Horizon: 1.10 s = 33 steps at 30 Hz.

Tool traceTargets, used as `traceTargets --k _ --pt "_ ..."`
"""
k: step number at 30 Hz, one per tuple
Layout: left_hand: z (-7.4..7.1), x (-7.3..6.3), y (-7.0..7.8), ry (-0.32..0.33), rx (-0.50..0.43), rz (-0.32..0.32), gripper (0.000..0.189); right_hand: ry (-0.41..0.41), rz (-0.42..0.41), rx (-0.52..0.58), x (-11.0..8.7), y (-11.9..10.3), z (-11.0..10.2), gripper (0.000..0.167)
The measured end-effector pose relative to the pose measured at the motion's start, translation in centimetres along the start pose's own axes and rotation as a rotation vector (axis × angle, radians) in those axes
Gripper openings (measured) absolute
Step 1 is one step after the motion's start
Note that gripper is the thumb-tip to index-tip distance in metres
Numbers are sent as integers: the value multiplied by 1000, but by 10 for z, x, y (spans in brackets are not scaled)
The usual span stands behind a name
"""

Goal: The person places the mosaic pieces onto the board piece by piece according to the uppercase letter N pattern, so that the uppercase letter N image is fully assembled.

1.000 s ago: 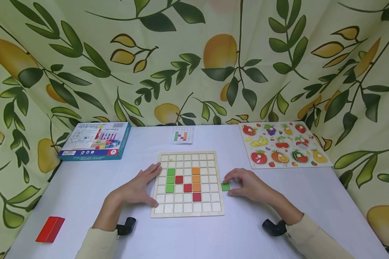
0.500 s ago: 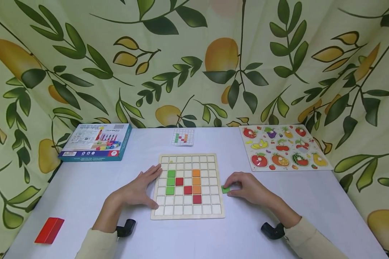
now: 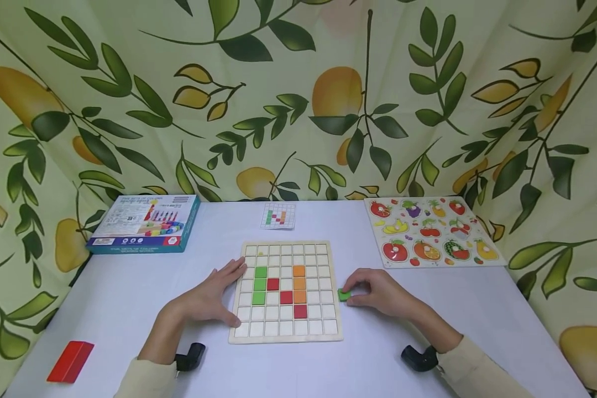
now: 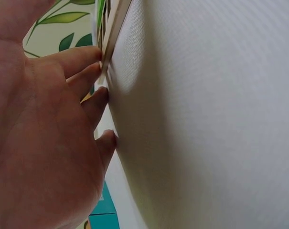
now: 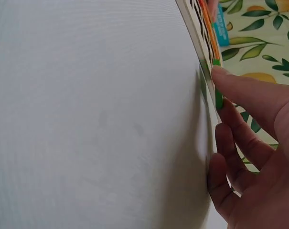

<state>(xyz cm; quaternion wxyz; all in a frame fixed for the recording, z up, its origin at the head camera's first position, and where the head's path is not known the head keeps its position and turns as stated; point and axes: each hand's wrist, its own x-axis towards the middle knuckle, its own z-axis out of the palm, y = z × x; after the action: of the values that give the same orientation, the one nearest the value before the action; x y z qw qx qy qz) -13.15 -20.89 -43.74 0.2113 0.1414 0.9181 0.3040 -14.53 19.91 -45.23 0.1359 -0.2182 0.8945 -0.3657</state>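
A wooden grid board (image 3: 286,339) lies mid-table, with green, red and orange square tiles in some of its cells. My left hand (image 3: 208,296) rests at its left side, fingers spread and thumb near the lower left corner. In the left wrist view the left hand's fingertips (image 4: 104,93) touch the board edge or the cloth beside it. Just off the board's right edge, my right hand (image 3: 383,292) pinches a loose green square tile (image 3: 344,296) between thumb and forefinger. The right wrist view shows that green tile (image 5: 219,98) on edge, its other fingers loosely curled.
Behind the board lies a small pattern card (image 3: 278,215) printed with a coloured grid. A teal boxed set (image 3: 144,224) is at back left, a fruit puzzle board (image 3: 434,232) at back right. A red block (image 3: 71,362) sits at front left.
The thumb and forefinger of my right hand have drawn closer together on the green tile. My left hand stays by the board. The head view has shifted slightly.
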Motion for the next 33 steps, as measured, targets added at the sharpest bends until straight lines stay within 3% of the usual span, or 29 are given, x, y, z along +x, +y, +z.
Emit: traceTargets --k 10,18,25,33 --pt "7 0 -2 8 9 12 121 -5 -79 121 1 -14 1 18" --pt "6 -2 -2 11 12 6 121 -90 -100 204 7 -37 11 18" --pt "2 0 -3 12 25 15 121 -141 -124 248 16 -55 26 18" --pt "1 -1 -3 -1 18 11 121 -172 -208 253 31 -80 53 18"
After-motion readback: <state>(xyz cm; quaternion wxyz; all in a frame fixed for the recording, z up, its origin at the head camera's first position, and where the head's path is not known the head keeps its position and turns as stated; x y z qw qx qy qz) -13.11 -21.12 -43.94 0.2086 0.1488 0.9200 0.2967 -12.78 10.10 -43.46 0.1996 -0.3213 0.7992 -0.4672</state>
